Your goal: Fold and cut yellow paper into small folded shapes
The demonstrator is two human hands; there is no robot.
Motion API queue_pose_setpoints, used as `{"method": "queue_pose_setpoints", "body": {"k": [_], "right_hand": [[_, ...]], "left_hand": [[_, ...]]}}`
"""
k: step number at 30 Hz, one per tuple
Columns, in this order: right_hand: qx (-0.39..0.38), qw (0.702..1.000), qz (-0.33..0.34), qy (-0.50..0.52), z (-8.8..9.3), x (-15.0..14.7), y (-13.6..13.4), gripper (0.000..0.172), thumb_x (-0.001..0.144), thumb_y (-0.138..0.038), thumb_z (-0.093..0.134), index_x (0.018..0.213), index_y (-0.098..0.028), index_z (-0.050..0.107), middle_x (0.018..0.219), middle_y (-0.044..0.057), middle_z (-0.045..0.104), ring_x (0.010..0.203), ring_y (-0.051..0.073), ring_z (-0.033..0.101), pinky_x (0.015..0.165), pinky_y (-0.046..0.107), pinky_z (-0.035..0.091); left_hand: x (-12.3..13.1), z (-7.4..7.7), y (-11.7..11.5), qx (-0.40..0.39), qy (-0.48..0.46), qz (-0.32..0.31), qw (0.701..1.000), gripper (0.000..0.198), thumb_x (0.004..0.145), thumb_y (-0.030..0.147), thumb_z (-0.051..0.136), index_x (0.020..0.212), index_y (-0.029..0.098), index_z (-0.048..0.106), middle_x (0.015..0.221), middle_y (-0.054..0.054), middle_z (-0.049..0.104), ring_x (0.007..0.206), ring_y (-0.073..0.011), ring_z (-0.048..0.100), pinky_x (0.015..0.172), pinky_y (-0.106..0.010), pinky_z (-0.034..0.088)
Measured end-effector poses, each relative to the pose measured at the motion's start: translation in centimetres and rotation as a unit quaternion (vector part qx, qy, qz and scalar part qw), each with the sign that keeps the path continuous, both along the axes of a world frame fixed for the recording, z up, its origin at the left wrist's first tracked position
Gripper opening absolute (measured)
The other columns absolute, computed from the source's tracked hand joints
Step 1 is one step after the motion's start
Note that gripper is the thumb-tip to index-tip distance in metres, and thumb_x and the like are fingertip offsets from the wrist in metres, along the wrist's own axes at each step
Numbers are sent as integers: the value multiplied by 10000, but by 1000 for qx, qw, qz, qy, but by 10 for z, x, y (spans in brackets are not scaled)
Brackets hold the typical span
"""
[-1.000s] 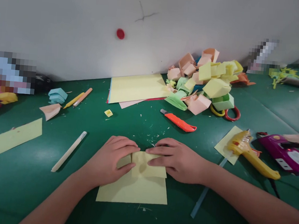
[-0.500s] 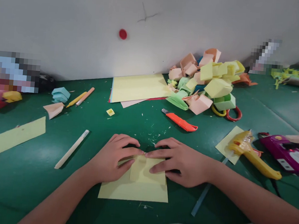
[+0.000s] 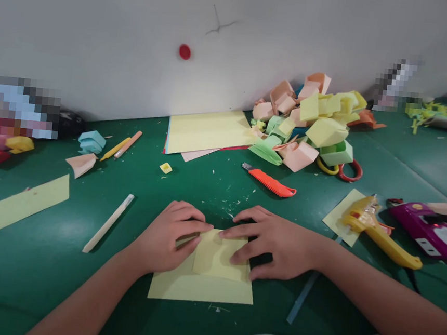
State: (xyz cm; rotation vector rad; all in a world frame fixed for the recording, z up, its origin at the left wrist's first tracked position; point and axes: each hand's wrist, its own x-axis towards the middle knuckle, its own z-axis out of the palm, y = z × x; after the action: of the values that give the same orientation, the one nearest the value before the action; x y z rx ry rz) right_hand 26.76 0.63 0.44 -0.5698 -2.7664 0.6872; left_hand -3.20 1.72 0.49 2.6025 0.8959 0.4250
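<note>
A small square of pale yellow paper (image 3: 215, 263) lies on a larger pale yellow sheet (image 3: 200, 290) on the green table. My left hand (image 3: 174, 236) rests at the small piece's upper left, fingers stretched, with its index fingertip near the top edge and the thumb by the left side. Across from it, my right hand (image 3: 271, 242) has its fingers spread, and its index and middle fingertips touch the small piece near its top and right side. The hands cover the upper part of the larger sheet.
Beyond my hands lies an orange utility knife (image 3: 271, 183). Folded paper pieces (image 3: 301, 122) are heaped over scissors (image 3: 350, 170) beside stacked paper sheets (image 3: 207, 132). At right are a yellow glue gun (image 3: 382, 236) and a purple device (image 3: 432, 232); at left, a rolled paper stick (image 3: 108, 225).
The fingertips of my two hands have moved slightly apart at the small paper's top edge. My right thumb and middle finger have shifted to the right. The papers look almost unmoved.
</note>
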Motion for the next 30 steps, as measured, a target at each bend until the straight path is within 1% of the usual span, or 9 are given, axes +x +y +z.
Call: {"method": "queue_pose_setpoints", "body": {"k": [6,12,16,19,23,25,27,29,30], "right_hand": [[-12,1000,-9,20,2,1,-2,307,880,-412,711,1146,-265,750,1462,47,578,1328,290,465,1135,480,354],[-25,999,-28,27,5,2,-2,642,806,-289,763,1419,-271,572,1530,58,503,1349,272,434,1144,461,361],[12,995,-49,89,-5,1,1,401,933,-153,567,1317,-241,642,1361,69,647,1198,224,553,1062,415,433],[-28,978,-159,134,-12,-3,1,354,985,-125,457,1257,-231,658,1189,62,723,1080,188,631,914,324,507],[-63,934,-333,117,-13,-10,0,246,1029,-338,483,1030,-219,698,969,43,745,856,185,676,711,287,507],[-47,922,-375,83,-12,-12,1,343,1029,-398,469,831,-207,672,762,23,693,676,171,623,574,279,440],[-23,915,-398,64,-12,-13,2,372,1024,-404,476,767,-204,656,668,10,643,601,163,576,521,277,387],[6,914,-399,75,-14,-12,3,286,1021,-365,494,922,-208,713,757,25,695,676,177,613,578,284,438],[22,917,-388,85,-16,-12,3,263,1026,-329,486,1057,-213,720,850,39,728,752,189,638,641,297,479]], "left_hand": [[0,-1,1,-9,-2,6,1000,258,970,219,506,1131,262,702,1058,-60,687,1015,-223,600,898,-399,446],[1,-2,1,-26,-12,9,1000,285,972,204,493,1215,240,639,1087,-59,688,1042,-227,589,907,-391,433],[-1,1,0,-49,-21,10,999,294,988,241,488,1259,246,603,1082,-51,688,1040,-228,583,912,-387,428],[-1,4,-2,-70,-32,0,997,280,978,313,527,1236,235,603,1072,-55,682,1019,-232,582,900,-381,442],[8,7,-9,-110,-21,40,993,194,948,387,568,1005,215,637,988,-54,668,945,-222,594,814,-342,485],[13,4,-13,-134,-18,79,988,222,949,359,565,1125,233,618,975,-33,680,934,-207,613,797,-323,501],[17,0,-17,-146,-37,105,983,498,962,316,545,1442,270,422,977,-9,697,934,-188,631,836,-323,513],[18,-5,-18,-133,-54,125,982,695,966,292,537,1571,308,194,1012,3,695,909,-168,632,834,-314,524],[19,-7,-19,-117,-56,136,982,731,966,286,537,1584,324,149,1038,3,687,898,-163,627,821,-308,529]]}}
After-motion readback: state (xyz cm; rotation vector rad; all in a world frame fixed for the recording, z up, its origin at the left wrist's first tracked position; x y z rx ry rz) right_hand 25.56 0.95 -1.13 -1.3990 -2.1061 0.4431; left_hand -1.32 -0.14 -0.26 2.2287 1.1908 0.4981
